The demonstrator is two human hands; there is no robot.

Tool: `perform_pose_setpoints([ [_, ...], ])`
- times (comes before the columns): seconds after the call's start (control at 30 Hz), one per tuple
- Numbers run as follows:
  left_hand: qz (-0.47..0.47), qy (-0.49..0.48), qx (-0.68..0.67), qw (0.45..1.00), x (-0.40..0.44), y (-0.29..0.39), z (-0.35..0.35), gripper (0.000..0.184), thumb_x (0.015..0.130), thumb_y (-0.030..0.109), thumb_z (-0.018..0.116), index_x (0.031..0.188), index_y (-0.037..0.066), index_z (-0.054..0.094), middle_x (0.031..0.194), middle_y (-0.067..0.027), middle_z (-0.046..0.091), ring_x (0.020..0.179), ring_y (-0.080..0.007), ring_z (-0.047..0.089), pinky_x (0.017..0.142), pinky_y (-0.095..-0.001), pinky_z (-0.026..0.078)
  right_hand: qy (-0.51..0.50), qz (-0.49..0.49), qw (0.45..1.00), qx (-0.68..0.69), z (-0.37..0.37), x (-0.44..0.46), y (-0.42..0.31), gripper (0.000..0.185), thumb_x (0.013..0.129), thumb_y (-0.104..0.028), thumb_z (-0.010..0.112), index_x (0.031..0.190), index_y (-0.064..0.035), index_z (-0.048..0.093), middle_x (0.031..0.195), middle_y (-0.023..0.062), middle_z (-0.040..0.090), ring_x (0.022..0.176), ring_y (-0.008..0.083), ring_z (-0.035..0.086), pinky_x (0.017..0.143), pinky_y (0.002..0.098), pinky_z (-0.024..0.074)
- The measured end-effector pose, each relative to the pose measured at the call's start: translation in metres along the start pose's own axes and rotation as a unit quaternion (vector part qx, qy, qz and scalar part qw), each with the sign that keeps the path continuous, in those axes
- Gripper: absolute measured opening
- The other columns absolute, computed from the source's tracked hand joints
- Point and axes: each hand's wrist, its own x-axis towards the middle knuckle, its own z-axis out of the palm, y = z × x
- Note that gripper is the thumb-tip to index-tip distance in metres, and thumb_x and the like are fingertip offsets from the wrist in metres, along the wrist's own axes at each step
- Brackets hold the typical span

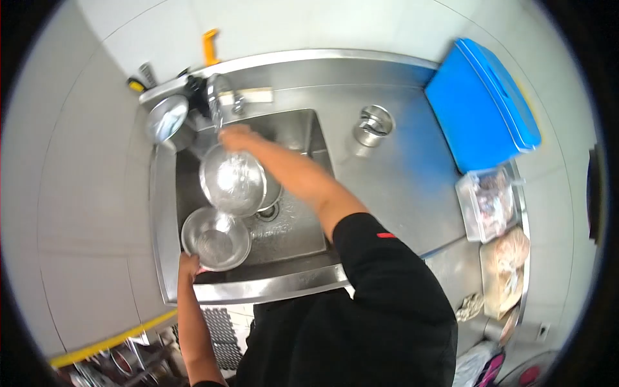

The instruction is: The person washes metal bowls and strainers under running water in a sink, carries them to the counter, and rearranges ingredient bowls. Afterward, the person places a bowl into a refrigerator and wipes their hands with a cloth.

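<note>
My left hand [189, 266] is closed on the near left rim of a shallow metal bowl [216, 238], which is tilted over the front left of the sink [293, 242]. A bit of pink or red shows beside those fingers, too small to name. My right hand [237, 138] is smeared by motion at the upper edge of a second, shiny metal bowl [233, 180], just below the faucet [216, 100]. Whether it grips that bowl or the faucet, I cannot tell. Another round metal vessel [273, 192] lies partly hidden behind the second bowl.
A metal pot [171, 122] stands at the sink's back left corner. On the steel counter sits a metal cup [374, 126] with something inside. Farther right are a blue cooler box [480, 106], a clear plastic container [487, 205] and a bagged item [506, 271].
</note>
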Motion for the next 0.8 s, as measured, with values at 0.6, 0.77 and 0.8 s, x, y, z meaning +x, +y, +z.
perform_pose_setpoints([
  [0.6,0.328,0.082,0.532,0.776,0.087,0.087,0.015,0.033,0.081,0.017,0.057,0.108,-0.002,0.052,0.110,-0.0241,0.056,0.106,-0.0389,0.053,0.087,-0.0439,0.043,0.216,-0.031,0.959,-0.178,-0.001,-0.106,0.004,0.022,0.073,-0.014,0.054,0.092,-0.0054,0.059,0.081,0.0136,0.065,0.075,0.0264,0.066,0.060,0.0410,0.0523],
  [0.77,0.418,-0.025,0.341,0.842,0.136,0.171,0.063,0.011,0.072,-0.002,0.052,0.083,-0.001,0.052,0.076,-0.0153,0.056,0.072,-0.0254,0.057,0.064,-0.0365,0.046,0.484,0.055,0.873,0.016,-0.016,-0.219,0.019,0.011,0.073,-0.004,0.052,0.083,-0.0064,0.052,0.074,0.0121,0.053,0.067,0.0324,0.058,0.055,0.0420,0.0467],
  [0.8,0.507,-0.032,0.405,0.761,0.155,0.186,0.068,0.008,0.074,-0.002,0.052,0.081,0.001,0.050,0.071,-0.0112,0.054,0.068,-0.0200,0.054,0.061,-0.0348,0.045,0.515,0.107,0.848,0.058,-0.019,-0.243,0.024,0.011,0.072,-0.001,0.052,0.082,-0.0057,0.050,0.071,0.0129,0.051,0.066,0.0346,0.056,0.054,0.0424,0.0449],
])
